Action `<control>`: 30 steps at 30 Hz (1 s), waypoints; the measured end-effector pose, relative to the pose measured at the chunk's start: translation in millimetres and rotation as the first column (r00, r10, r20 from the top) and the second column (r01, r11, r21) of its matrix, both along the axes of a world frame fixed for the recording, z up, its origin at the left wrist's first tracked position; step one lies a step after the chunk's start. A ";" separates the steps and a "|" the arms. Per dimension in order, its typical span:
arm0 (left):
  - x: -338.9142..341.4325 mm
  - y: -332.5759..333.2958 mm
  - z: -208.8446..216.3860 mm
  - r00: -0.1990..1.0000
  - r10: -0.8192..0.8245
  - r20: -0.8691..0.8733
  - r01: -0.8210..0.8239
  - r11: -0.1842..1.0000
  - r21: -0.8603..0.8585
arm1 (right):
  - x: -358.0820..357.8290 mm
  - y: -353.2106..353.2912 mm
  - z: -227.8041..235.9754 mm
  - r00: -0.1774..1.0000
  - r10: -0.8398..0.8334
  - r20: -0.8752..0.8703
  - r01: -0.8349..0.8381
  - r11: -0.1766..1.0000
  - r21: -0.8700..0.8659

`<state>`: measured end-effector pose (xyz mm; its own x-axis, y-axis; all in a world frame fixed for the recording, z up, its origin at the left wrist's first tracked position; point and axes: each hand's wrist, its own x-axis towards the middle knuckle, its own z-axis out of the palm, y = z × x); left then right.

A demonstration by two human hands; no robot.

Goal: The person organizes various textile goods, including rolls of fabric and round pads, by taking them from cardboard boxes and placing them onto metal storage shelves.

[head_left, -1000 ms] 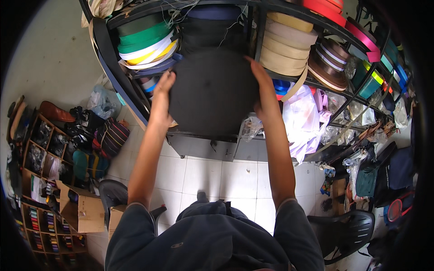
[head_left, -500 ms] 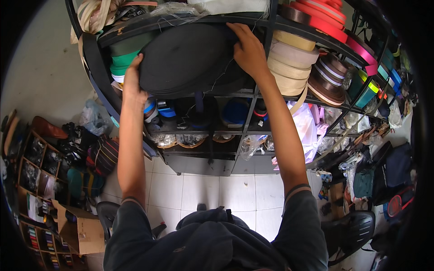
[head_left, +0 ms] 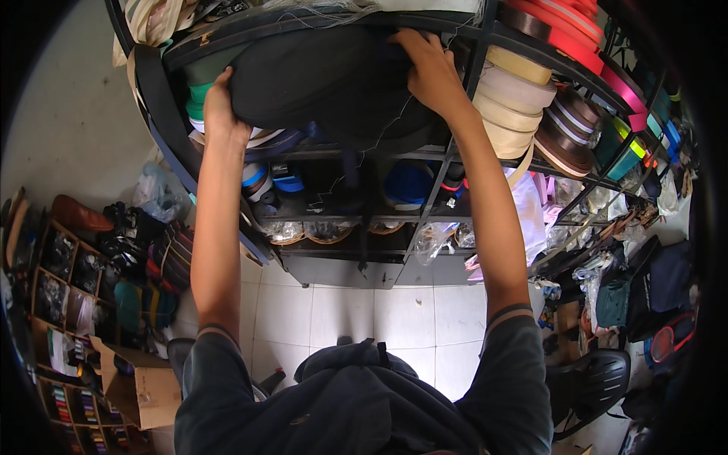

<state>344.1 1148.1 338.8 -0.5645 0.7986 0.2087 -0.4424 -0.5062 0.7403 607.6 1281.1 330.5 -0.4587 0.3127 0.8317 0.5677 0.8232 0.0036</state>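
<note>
A large flat roll of black webbing (head_left: 303, 83) lies tilted in a compartment of the black shelf. My left hand (head_left: 222, 114) grips its left edge, the thumb pointing up beside it. At the right side of the dark rolls, my right hand (head_left: 434, 76) has its fingers bent over the far edge; the fingertips are partly lost against the black. Loose white threads (head_left: 390, 125) hang below that hand. Beneath the roll, dark blue strap coils (head_left: 284, 139) show. Green rolls (head_left: 199, 98) stand just left of my left hand.
Beige webbing rolls (head_left: 516, 98) and brown rolls (head_left: 565, 133) are stacked to the right, with red rolls (head_left: 557, 26) above. Lower shelves hold blue rolls (head_left: 407, 184) and baskets (head_left: 327, 231). A cardboard box (head_left: 155, 390) and a black chair (head_left: 595, 383) stand near me.
The black roll has moved back and up into the compartment, tilting more and uncovering blue strap coils below. My right hand's fingers have bent further. The view has shifted slightly left.
</note>
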 end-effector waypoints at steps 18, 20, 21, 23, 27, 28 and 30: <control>60.5 37.7 -81.8 0.927 -0.119 0.356 0.039 0.974 0.225 | -3.2 8.8 -6.5 0.995 0.104 -0.004 -0.104 0.994 -0.014; 54.0 41.1 -84.3 0.925 -0.158 0.347 0.070 0.965 0.251 | -1.5 6.5 -4.9 0.992 0.126 -0.002 -0.126 0.991 -0.051; 53.3 43.6 -85.8 0.936 -0.092 0.339 0.013 0.974 0.227 | -0.1 4.6 -2.6 0.991 0.137 -0.002 -0.137 0.988 -0.068; 60.6 42.8 -82.9 0.948 0.042 0.315 -0.100 0.980 0.170 | 5.6 1.0 1.1 0.971 0.236 -0.027 -0.238 0.960 -0.150; 86.3 27.2 -76.4 0.901 0.071 0.427 -0.150 0.977 0.153 | 22.1 15.4 0.6 0.872 0.477 -0.109 -0.487 0.824 -0.291; 90.4 22.7 -74.9 0.892 0.070 0.447 -0.153 0.977 0.152 | 24.1 11.6 5.4 0.862 0.487 -0.138 -0.501 0.783 -0.370; 92.3 25.8 -78.8 0.881 0.034 0.471 -0.134 0.975 0.180 | 26.6 4.8 15.6 0.845 0.497 -0.198 -0.521 0.680 -0.516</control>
<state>436.3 1173.9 260.0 -0.6988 0.7129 0.0579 -0.6577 -0.6723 0.3399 634.2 1285.9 346.1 -0.6518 0.4334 0.6223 0.0506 0.8437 -0.5345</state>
